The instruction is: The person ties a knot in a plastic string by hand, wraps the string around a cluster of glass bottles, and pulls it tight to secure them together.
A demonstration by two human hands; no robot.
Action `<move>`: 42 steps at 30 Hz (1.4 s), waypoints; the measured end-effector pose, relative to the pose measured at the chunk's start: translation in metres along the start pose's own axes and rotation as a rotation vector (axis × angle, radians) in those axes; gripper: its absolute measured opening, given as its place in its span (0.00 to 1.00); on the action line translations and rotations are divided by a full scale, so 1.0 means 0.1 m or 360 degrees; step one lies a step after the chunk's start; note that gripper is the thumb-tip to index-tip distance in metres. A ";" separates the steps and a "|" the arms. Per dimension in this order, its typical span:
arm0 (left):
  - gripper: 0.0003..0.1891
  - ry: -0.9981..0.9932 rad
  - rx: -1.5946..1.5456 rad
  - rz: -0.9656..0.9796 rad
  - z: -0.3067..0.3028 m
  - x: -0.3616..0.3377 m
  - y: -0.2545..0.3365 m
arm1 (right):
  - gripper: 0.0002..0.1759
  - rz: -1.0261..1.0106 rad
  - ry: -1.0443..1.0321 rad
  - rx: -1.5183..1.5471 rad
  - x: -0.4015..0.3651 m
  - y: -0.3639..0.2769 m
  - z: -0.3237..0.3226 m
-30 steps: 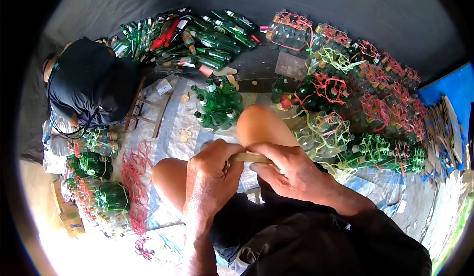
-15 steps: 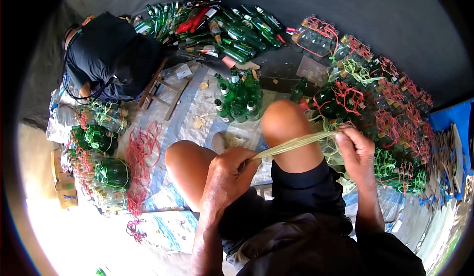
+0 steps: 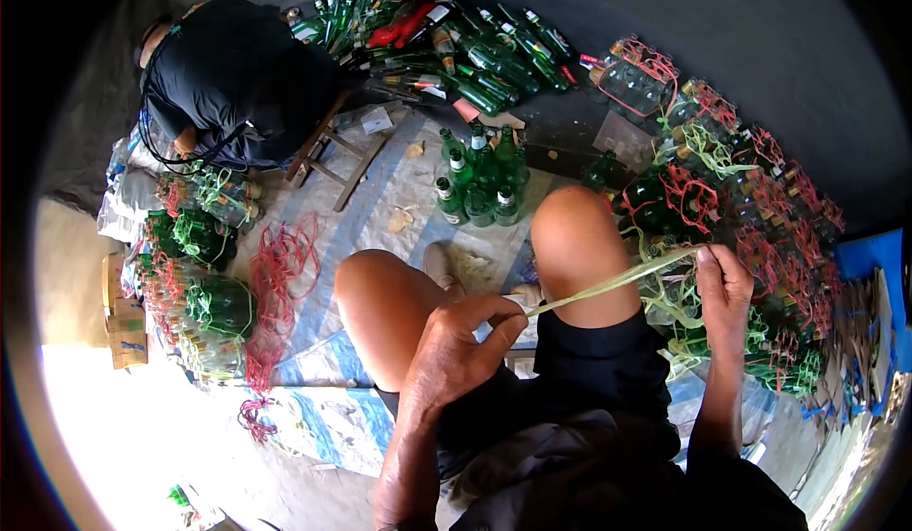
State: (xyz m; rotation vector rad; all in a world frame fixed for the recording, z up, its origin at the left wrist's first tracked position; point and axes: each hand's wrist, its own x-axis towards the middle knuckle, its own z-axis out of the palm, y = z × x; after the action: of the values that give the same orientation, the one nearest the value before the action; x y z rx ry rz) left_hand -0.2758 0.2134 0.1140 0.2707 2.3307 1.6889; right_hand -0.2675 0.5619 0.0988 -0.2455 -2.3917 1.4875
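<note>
A pale yellow-green plastic string [image 3: 617,279] is stretched taut between my two hands, above my right knee. My left hand [image 3: 465,346] pinches one end between thumb and fingers. At the other end, my right hand [image 3: 724,289] grips the string, raised over the bundles on the right. Beyond my knees a group of green glass bottles [image 3: 482,178] stands upright on the tarp. More loose yellow-green string [image 3: 676,305] lies beside my right leg, partly hidden by it.
Bundled bottles tied with red string [image 3: 760,189] line the right side. Loose bottles [image 3: 484,51] are heaped at the back. A person in dark clothes [image 3: 237,80] bends at the upper left near a wooden stool [image 3: 332,165]. Red string [image 3: 277,289] and tied bottles [image 3: 217,305] lie left.
My right hand has moved right and the string is drawn out longer and thinner. My left hand has shifted slightly right. The whole view has shifted a little.
</note>
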 end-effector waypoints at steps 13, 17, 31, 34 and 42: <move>0.06 0.0067 -0.0046 0.0067 -0.14 -0.09 0.24 | 0.23 -0.0256 -0.0421 -0.0472 -0.15 -0.12 0.00; 0.06 -0.0017 -0.0048 0.0265 -0.13 -0.09 0.57 | 0.41 -0.0654 -0.0731 -0.0217 -0.24 -0.97 0.29; 0.03 0.0055 0.0099 0.0218 -0.45 0.58 0.75 | 0.08 -0.0374 -0.0994 0.0131 0.25 -0.90 0.49; 0.05 0.0176 0.0410 0.0223 -0.64 0.91 0.72 | 0.11 -0.0331 -0.0853 0.0256 0.47 -0.76 0.56; 0.07 0.0414 0.0373 0.0379 -1.15 2.13 0.10 | 0.13 0.0200 -0.0906 0.0309 1.17 -0.43 1.03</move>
State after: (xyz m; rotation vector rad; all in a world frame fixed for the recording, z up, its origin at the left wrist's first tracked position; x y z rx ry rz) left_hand -0.5135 0.1750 0.1380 0.4089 2.7930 1.6351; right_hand -0.4128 0.4921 0.1150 0.0913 -2.6540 2.0582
